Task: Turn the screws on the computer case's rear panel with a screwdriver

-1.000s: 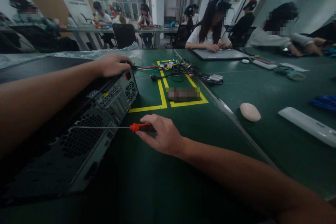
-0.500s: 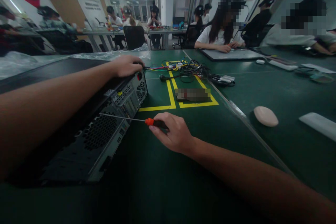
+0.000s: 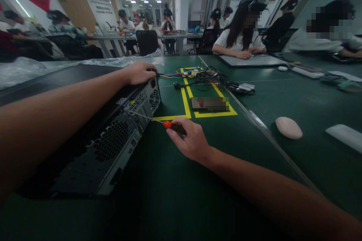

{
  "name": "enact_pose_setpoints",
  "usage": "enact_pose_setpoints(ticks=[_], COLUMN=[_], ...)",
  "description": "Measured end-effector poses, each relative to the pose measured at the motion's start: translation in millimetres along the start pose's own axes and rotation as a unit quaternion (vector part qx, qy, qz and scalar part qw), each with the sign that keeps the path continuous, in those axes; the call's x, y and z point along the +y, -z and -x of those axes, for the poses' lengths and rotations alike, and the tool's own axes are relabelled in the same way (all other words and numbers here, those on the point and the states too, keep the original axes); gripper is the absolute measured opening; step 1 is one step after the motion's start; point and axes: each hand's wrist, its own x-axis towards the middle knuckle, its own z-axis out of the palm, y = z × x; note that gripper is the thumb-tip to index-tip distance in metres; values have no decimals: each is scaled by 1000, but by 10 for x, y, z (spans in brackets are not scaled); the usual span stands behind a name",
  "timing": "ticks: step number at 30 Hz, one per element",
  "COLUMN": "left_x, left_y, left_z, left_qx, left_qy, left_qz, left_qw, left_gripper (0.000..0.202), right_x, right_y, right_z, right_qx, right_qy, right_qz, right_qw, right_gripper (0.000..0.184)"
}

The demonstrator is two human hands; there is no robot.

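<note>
A black desktop computer case [image 3: 93, 147] lies on its side on the green table [image 3: 175, 196], its perforated rear panel facing me. My left hand [image 3: 140, 72] rests curled over the case's far top corner. My right hand [image 3: 189, 139] is closed on a screwdriver [image 3: 158, 119] with an orange and black handle. Its thin shaft points left and up, with the tip against the rear panel near the upper edge.
Yellow tape squares [image 3: 185, 101] and a tangle of cables [image 3: 203, 75] lie beyond the case. A pale mouse [image 3: 288, 127] and a white keyboard [image 3: 343, 137] sit at right. Crumpled clear plastic [image 3: 124, 60] lies behind. Other people work at tables at right and behind.
The screwdriver's tip has risen from the lower vent area to a spot near the rear panel's upper edge; my right hand moved up and right. The left hand stayed on the corner.
</note>
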Motion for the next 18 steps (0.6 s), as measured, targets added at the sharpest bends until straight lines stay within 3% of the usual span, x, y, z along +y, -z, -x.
enact_pose_setpoints(ticks=[18], left_x=[23], left_y=[13], left_z=[10], left_qx=[3], left_qy=[-2], left_qz=[-6], left_qw=[1000], left_gripper=[60], right_x=[21], right_y=[-29], right_z=[-28], right_qx=[-16], right_qy=[43], right_qz=[12], right_qw=[999], right_gripper=[19])
